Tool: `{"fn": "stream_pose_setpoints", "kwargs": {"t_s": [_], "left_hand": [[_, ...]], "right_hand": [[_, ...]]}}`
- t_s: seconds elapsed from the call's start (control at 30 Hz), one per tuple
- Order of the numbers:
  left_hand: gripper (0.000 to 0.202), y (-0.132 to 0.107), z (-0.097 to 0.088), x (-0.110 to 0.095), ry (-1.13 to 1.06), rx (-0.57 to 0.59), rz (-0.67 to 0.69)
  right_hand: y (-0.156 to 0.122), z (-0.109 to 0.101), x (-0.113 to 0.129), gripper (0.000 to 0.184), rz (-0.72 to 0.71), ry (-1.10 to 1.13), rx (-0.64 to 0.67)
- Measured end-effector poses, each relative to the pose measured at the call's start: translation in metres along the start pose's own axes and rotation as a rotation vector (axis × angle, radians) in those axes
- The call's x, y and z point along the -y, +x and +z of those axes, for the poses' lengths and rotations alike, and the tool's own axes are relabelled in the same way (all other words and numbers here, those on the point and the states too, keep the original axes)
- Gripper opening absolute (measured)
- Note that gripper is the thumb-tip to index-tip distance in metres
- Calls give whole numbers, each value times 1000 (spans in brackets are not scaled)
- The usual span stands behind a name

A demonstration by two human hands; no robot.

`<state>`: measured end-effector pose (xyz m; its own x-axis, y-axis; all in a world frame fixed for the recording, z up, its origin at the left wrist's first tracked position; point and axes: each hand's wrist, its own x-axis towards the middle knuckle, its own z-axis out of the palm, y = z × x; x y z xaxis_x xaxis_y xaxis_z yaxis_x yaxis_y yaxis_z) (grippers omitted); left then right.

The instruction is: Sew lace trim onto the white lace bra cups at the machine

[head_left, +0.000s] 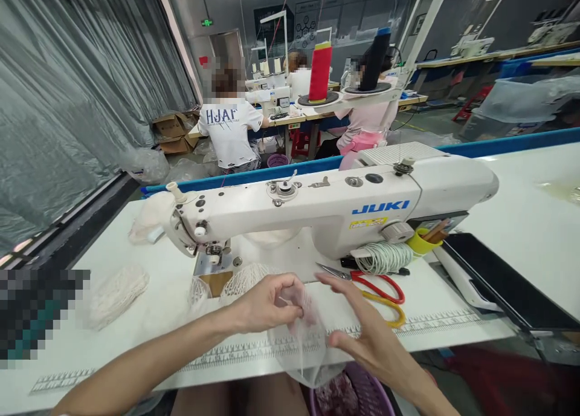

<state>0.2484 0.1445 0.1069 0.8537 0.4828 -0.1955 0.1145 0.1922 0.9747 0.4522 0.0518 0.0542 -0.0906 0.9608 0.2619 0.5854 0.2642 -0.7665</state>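
Note:
My left hand (pixel 272 304) is pinched closed on a piece of sheer white fabric (pixel 301 358), which hangs over the front edge of the table. Just right of it, my right hand (pixel 367 328) has its thumb and fingers spread, with nothing in its grasp. Behind my left hand, white lace (pixel 247 277) lies near the needle end of a white sewing machine (pixel 312 210). Scissors (pixel 378 286) with red and yellow handles rest behind my right hand. A folded bundle of cream lace (pixel 118 295) lies on the left of the table.
A coil of pale cord (pixel 385 257), a yellow cup (pixel 425 242) and a dark phone-like slab (pixel 502 271) stand at right. A ruler strip (pixel 435 324) runs along the table front. Below is a purple basket (pixel 389 398). Thread cones (pixel 320 71) and people working rise beyond.

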Motion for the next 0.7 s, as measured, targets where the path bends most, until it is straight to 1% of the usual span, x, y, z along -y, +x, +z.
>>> {"fn": "stream_pose_setpoints", "kwargs": {"t_s": [0.03, 0.07, 0.1, 0.17, 0.23, 0.3, 0.37, 0.43, 0.53, 0.57, 0.63, 0.7], "left_hand": [[11, -4, 1, -1, 18, 5, 5], [13, -8, 2, -1, 41, 0, 9], [15, -13, 2, -1, 69, -18, 11], [18, -23, 2, -1, 126, -91, 10], [22, -34, 0, 2, 149, -169, -12], [27, -46, 0, 7, 162, -211, -50], [31, -58, 2, 13, 195, -226, -98], [29, -74, 7, 19, 251, -249, -146], [26, -105, 19, 25, 311, -278, -229], [26, -116, 23, 26, 323, -273, -247], [22, -135, 29, 22, 359, -267, -232], [20, -146, 26, 13, 372, -275, -202]], "right_hand": [[9, 4, 8, 69, -10, 125, 109], [18, 8, 13, 71, -13, 242, 220], [27, 12, 18, 66, -2, 335, 307], [38, 20, 22, 49, 74, 446, 399], [40, 27, 25, 37, 177, 471, 412], [36, 34, 30, 34, 212, 442, 395], [25, 40, 39, 34, 160, 369, 370], [12, 45, 50, 34, 88, 267, 338], [-10, 48, 70, 34, 37, 132, 346], [-16, 48, 78, 32, 30, 105, 361], [-23, 45, 92, 28, 16, 76, 383], [-18, 43, 102, 28, -2, 73, 388]]}}
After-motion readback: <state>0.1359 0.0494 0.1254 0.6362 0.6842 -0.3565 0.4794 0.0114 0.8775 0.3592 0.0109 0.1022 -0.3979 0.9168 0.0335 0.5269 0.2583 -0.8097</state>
